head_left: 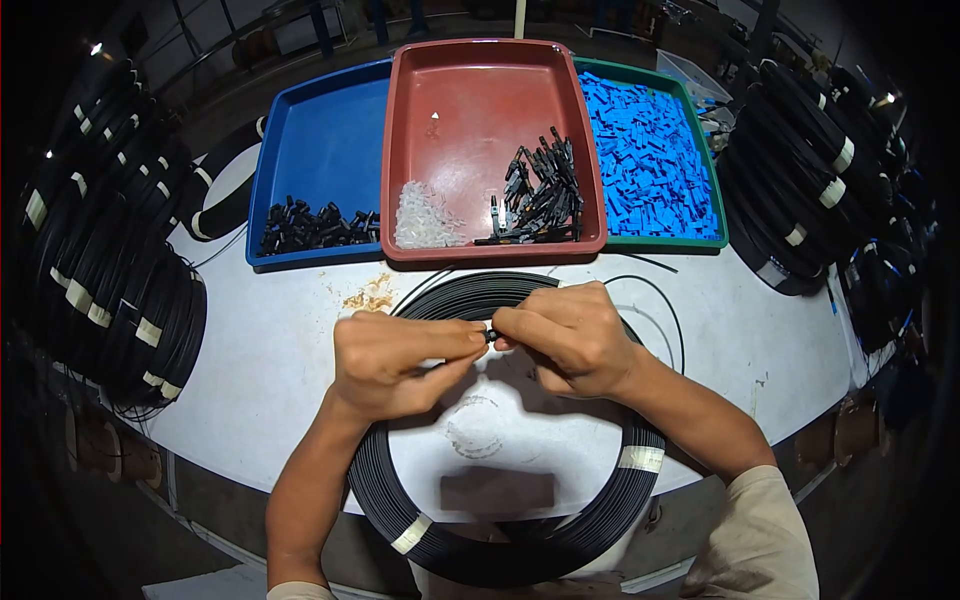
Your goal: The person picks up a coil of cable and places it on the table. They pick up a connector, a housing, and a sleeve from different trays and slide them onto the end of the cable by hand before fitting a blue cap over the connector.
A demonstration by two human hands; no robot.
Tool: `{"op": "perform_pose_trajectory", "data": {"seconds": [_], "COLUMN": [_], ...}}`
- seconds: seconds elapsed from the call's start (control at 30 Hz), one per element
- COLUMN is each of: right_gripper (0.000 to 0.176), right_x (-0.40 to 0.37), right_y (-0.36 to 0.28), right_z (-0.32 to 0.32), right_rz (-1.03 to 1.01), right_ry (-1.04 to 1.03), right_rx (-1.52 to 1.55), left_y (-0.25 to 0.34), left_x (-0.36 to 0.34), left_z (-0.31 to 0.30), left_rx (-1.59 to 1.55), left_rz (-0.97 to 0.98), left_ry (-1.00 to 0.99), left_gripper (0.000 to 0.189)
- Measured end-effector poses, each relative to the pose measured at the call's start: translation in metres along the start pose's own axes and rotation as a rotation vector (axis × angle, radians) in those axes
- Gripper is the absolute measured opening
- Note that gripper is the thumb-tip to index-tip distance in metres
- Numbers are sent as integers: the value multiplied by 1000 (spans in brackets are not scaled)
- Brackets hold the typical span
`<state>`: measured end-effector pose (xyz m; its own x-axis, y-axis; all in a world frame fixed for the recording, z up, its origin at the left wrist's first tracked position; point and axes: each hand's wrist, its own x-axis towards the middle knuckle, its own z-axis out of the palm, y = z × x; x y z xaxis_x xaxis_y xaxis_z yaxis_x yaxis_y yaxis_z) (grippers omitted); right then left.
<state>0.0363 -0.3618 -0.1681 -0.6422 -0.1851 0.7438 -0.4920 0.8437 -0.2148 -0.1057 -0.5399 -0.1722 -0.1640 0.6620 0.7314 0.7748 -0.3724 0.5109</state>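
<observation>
Above the far side of a coil of black cable (372, 490), my two hands meet fingertip to fingertip. My left hand (400, 362) is closed in a pinch, and my right hand (572, 338) pinches from the other side. Between them shows a small black connector piece (490, 337), mostly covered by the fingers; its exact shape is hidden. White tape bands (640, 458) wrap the coil, which lies on the white table (240, 380) and overhangs its front edge.
Behind the coil stand a blue tray (325, 120) with small black parts, a red tray (480, 100) with clear sleeves and black connectors, and a green tray (722, 235) full of blue clips. Stacked cable coils flank the table at left (110, 310) and right (790, 190).
</observation>
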Motion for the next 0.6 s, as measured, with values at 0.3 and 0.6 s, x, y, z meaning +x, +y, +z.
{"op": "perform_pose_trajectory", "data": {"seconds": [0.3,0.6], "right_gripper": [17,13], "right_x": [1,-2], "right_y": [3,6], "right_z": [5,6], "right_rz": [-16,135], "right_ry": [73,-44], "right_rx": [0,148], "left_y": [-1,-2], "left_x": [0,0], "left_z": [-1,0], "left_rx": [38,232], "left_rz": [-1,252], "left_ry": [4,-66], "left_gripper": [23,26]}}
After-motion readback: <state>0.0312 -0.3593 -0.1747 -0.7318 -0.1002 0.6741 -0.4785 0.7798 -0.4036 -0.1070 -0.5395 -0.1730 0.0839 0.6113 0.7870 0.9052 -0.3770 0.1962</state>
